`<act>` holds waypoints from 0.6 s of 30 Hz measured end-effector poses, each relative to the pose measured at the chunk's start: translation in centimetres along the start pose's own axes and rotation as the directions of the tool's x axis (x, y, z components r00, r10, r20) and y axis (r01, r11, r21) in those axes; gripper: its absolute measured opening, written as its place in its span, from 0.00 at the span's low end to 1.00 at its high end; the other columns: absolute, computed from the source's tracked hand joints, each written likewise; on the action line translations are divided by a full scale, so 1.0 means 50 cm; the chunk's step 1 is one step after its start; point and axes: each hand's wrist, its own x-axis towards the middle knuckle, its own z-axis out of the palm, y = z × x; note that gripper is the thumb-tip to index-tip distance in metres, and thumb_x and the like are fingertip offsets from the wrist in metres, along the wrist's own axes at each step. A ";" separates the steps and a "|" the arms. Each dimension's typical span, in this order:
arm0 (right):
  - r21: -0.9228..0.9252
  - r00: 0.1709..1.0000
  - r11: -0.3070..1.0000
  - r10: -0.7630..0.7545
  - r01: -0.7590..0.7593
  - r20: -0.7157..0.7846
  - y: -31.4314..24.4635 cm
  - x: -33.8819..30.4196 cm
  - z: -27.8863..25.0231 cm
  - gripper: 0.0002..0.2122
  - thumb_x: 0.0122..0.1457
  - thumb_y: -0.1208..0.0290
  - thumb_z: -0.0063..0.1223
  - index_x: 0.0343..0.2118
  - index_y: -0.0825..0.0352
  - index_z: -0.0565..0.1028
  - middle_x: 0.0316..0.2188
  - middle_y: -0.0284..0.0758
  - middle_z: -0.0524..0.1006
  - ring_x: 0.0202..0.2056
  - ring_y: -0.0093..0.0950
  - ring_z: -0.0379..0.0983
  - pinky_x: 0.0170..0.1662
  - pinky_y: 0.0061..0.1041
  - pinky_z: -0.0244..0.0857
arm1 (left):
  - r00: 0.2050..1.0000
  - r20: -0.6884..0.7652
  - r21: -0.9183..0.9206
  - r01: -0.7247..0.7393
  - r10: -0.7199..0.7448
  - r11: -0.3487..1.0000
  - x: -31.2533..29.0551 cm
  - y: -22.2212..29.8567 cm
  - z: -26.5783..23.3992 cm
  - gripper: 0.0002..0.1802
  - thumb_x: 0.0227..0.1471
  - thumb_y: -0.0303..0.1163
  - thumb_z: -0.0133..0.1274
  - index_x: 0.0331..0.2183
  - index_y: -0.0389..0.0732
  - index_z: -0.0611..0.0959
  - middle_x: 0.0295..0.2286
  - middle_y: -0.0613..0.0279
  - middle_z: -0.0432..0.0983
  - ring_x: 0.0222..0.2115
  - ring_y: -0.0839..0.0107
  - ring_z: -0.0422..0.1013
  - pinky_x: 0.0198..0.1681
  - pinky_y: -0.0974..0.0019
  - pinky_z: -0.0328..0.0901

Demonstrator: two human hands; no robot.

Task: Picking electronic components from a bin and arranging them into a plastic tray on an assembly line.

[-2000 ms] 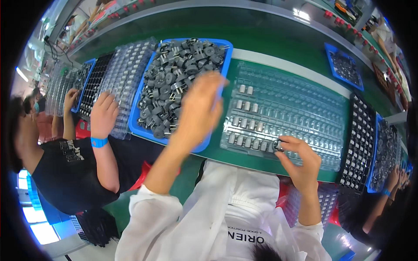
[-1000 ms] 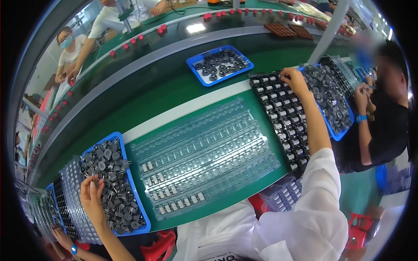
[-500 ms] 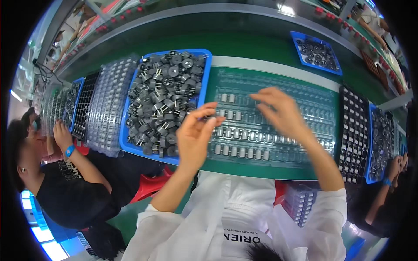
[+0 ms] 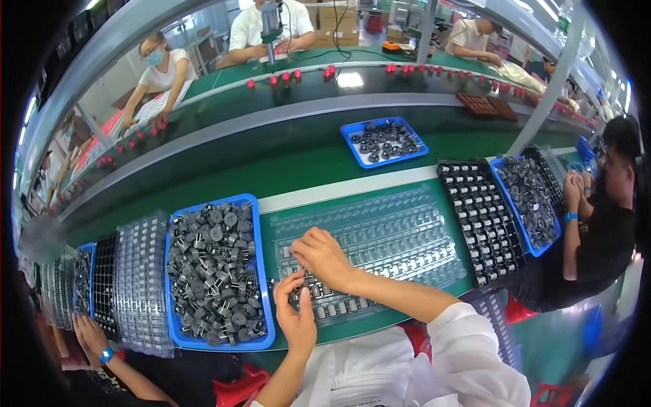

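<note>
A clear plastic compartment tray [image 4: 400, 237] lies on the green work surface in front of me. Small silver cylinders [image 4: 332, 310] sit in some of its pockets, mostly along the near rows. Over the tray's left part, my right hand [image 4: 324, 259] is bent down with its fingertips together near the left-end pockets; what they hold, if anything, is hidden. Just nearer to me, my left hand [image 4: 297, 324] is curled at the tray's left edge, thumb and fingers drawn in around something too small to make out. Close on its left stands a blue bin [image 4: 266, 298] heaped with grey round parts with metal prongs [image 4: 213, 271].
Beyond the pale strip, a smaller blue tray [image 4: 366, 165] holds dark round parts. A black tray [image 4: 478, 217] of silver cylinders and another blue bin [image 4: 529, 203] stand to the right. Stacked clear trays [image 4: 139, 285] are at the left. Co-workers sit on both sides.
The view has tilted up and swung, showing more of the far line and people. My right hand has come left across the tray, close to my left hand.
</note>
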 end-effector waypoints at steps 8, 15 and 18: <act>0.563 0.894 0.714 0.435 -0.416 0.108 0.004 -0.001 -0.116 0.09 0.50 0.79 0.57 0.36 0.66 0.77 0.33 0.33 0.74 0.36 0.23 0.74 0.36 0.23 0.72 | 0.993 -0.012 0.017 0.114 -0.114 0.993 0.003 0.000 -0.004 0.09 0.54 0.24 0.48 0.39 0.34 0.73 0.45 0.51 0.70 0.51 0.61 0.63 0.59 0.58 0.50; 0.612 0.755 0.501 0.601 -0.612 0.262 -0.026 -0.074 -0.225 0.09 0.51 0.83 0.55 0.36 0.71 0.77 0.35 0.37 0.75 0.40 0.25 0.73 0.42 0.23 0.72 | 0.992 0.047 0.327 -0.126 0.117 0.936 0.026 0.021 0.007 0.09 0.50 0.24 0.53 0.36 0.39 0.78 0.42 0.60 0.75 0.49 0.63 0.65 0.60 0.58 0.45; 0.694 0.752 0.421 0.604 -0.584 0.266 -0.054 -0.091 -0.229 0.08 0.51 0.87 0.54 0.35 0.75 0.76 0.35 0.40 0.76 0.40 0.26 0.74 0.43 0.25 0.72 | 0.991 0.137 0.113 -0.023 0.007 0.993 0.033 0.032 0.000 0.12 0.47 0.22 0.56 0.38 0.38 0.80 0.43 0.60 0.75 0.46 0.66 0.67 0.51 0.64 0.61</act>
